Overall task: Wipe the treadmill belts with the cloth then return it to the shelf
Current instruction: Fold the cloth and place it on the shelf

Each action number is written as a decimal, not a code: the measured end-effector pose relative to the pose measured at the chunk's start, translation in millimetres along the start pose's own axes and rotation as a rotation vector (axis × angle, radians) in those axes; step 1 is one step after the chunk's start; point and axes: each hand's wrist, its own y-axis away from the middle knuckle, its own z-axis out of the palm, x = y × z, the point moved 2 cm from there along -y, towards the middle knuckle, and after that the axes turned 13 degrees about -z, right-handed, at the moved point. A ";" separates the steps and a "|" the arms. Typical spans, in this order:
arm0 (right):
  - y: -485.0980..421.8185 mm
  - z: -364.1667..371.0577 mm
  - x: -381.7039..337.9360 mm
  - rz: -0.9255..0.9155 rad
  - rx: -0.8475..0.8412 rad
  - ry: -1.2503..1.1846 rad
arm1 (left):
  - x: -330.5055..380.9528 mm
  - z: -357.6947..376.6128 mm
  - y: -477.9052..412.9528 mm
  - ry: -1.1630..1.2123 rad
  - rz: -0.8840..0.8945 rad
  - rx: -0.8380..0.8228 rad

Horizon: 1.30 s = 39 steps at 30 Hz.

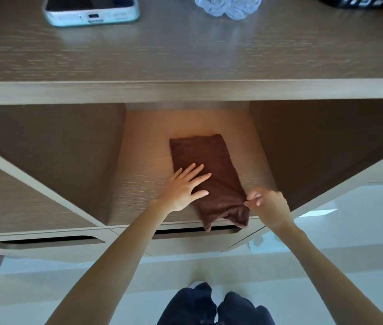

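A folded dark brown cloth [209,174] lies lengthwise on the wooden shelf [143,174] of an open compartment, its near end hanging a little over the shelf's front edge. My left hand [183,187] lies flat on the cloth's left side with the fingers spread and straight. My right hand [266,204] is at the cloth's near right corner, thumb and fingertips pinching the edge. No treadmill is in view.
Above the compartment is a wooden top [185,55] carrying a phone [91,9], a clear plastic bottle [228,5] and a dark device [354,1]. Slanted dividers [45,191] flank the compartment. Below are drawer fronts with slots [47,240] and a pale floor [350,235].
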 end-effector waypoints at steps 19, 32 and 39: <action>18.3 -27.4 -9.7 -0.428 0.131 -0.010 | 33.9 -18.7 74.4 0.254 -0.021 0.376; -3.1 -33.8 -34.4 -0.450 0.017 -0.268 | 59.6 -21.6 69.5 0.243 -0.016 0.295; 6.9 -37.4 -16.6 -0.419 -0.284 -0.201 | 47.1 -23.0 59.9 0.297 -0.073 0.178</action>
